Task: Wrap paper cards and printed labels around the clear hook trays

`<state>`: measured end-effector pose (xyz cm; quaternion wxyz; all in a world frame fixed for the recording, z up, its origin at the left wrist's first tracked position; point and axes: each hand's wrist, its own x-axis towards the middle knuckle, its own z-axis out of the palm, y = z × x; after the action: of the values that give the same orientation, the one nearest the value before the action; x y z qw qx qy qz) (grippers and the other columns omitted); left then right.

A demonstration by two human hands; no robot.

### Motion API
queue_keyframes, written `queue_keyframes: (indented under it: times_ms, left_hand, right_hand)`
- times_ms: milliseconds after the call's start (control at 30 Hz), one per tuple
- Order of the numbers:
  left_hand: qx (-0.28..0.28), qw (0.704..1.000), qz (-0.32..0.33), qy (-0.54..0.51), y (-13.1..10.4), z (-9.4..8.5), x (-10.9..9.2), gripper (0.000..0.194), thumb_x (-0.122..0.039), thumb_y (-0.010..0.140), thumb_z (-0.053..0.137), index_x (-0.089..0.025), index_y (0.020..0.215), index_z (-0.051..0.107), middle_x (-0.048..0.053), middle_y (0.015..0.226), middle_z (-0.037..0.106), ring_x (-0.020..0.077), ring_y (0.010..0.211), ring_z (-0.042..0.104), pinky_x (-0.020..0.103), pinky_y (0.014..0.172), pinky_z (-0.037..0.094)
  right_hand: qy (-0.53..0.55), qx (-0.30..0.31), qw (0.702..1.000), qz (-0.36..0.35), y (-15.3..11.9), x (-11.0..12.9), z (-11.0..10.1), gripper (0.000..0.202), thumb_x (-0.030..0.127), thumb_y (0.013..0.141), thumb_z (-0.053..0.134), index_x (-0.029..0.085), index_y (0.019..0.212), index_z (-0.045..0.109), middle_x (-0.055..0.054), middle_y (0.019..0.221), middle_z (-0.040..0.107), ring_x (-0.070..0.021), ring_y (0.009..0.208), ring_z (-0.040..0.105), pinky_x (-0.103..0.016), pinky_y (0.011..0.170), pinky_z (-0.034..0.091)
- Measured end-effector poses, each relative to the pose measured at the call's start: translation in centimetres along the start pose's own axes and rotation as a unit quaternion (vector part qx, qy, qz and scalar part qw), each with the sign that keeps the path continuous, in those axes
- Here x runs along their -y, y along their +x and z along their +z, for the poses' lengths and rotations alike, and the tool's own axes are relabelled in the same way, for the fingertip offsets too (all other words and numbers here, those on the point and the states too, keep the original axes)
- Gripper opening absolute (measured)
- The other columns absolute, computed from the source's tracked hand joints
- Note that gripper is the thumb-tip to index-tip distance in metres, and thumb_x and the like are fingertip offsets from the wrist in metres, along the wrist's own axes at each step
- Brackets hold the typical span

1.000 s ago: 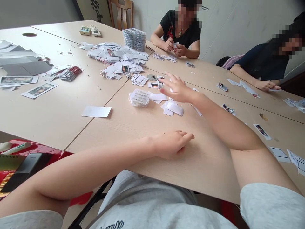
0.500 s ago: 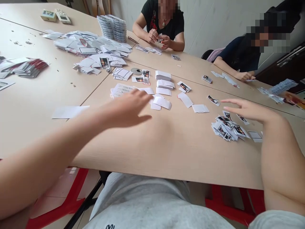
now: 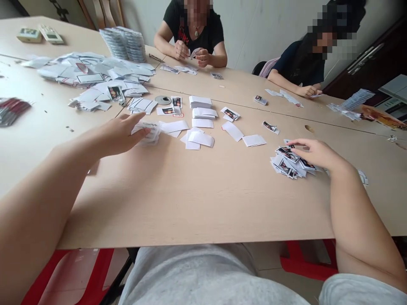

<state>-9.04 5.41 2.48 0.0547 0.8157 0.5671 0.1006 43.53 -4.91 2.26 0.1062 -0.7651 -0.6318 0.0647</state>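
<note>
My left hand (image 3: 119, 134) reaches over a small stack of clear plastic sleeves (image 3: 151, 134). Its fingers are stretched and the thumb lies over the sleeves; whether it presses on them I cannot tell. At the right, my right hand (image 3: 313, 153) hovers at or rests on a loose pile of dark-printed cards (image 3: 286, 165), fingers apart, and nothing shows in its grasp. Between the hands are stacked white paper slips (image 3: 201, 102), some loose white slips (image 3: 202, 139), a slanted slip (image 3: 232, 131) and a short slip stack (image 3: 254, 140).
A large heap of white paper pieces (image 3: 73, 70) spreads at the back left before tall stacks of clear packets (image 3: 122, 44). A tape roll (image 3: 163, 100) sits near the middle. Two people work across the table; one person's hand (image 3: 202, 57) holds a slip.
My left hand has moved left to the plastic sleeves. My right hand has come down onto or just above the card pile. The camera view has shifted a little.
</note>
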Motion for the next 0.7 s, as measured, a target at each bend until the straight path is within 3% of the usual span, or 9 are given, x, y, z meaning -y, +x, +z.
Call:
queue_keyframes:
  times_ms: [100,167,300,433,567,700]
  left_hand:
    - [0.015,0.999,-0.014,0.037,-0.1,-0.4,-0.5,0.074,-0.068,0.087,0.012,-0.021,0.142,0.03,0.017,0.133,0.043,0.0349,0.113,0.049,0.055,0.09,0.043]
    - [0.026,0.999,0.004,0.03,-0.2,-0.5,-0.7,0.075,-0.07,0.086,0.021,-0.021,0.141,0.031,0.016,0.139,0.038,0.0345,0.116,0.047,0.053,0.092,0.042]
    - [0.053,0.998,0.03,0.036,-0.4,-0.1,-0.5,0.082,-0.074,0.078,0.038,-0.023,0.142,0.027,0.015,0.147,0.026,0.035,0.111,0.048,0.054,0.088,0.044]
    - [0.05,0.997,0.05,0.03,-0.5,0.1,-0.3,0.074,-0.068,0.083,0.037,-0.024,0.143,0.025,0.014,0.144,0.029,0.0309,0.108,0.048,0.051,0.086,0.046]
    - [0.042,0.999,0.005,-0.01,-0.8,-0.7,-1.3,0.078,-0.07,0.079,0.045,-0.025,0.14,0.027,0.014,0.135,0.038,0.0273,0.1,0.049,0.051,0.085,0.046]
    - [-0.032,0.997,-0.042,-0.056,-1.4,-2.0,-2.9,0.082,-0.07,0.076,0.049,-0.02,0.137,0.027,0.012,0.13,0.039,0.0279,0.109,0.045,0.053,0.094,0.042]
  right_hand:
    - [0.016,0.041,0.999,0.002,0.6,0.3,0.9,0.034,0.042,0.078,0.054,0.031,0.109,0.064,-0.004,0.112,0.068,-0.0214,0.087,0.065,-0.035,0.075,0.052]
    - [0.016,0.029,0.999,-0.001,0.7,0.7,1.3,0.037,0.046,0.076,0.058,0.031,0.109,0.063,-0.004,0.112,0.068,-0.0233,0.1,0.063,-0.038,0.087,0.049]
    - [0.035,0.023,0.999,0.027,0.5,1.3,1.7,0.047,0.054,0.067,0.066,0.033,0.109,0.062,-0.002,0.114,0.067,-0.0235,0.107,0.061,-0.039,0.093,0.046]
    - [0.044,0.008,0.998,0.05,0.3,1.4,1.8,0.041,0.05,0.066,0.067,0.034,0.104,0.064,0.0,0.11,0.069,-0.0226,0.103,0.062,-0.036,0.09,0.047]
    - [0.001,-0.016,0.997,0.078,0.3,1.6,1.6,0.026,0.047,0.075,0.055,0.029,0.089,0.068,-0.004,0.09,0.071,-0.023,0.083,0.064,-0.035,0.074,0.048]
    - [-0.011,-0.082,0.993,0.082,0.2,1.5,1.1,0.024,0.041,0.078,0.051,0.026,0.086,0.068,-0.004,0.067,0.066,-0.0223,0.069,0.061,-0.034,0.067,0.047]
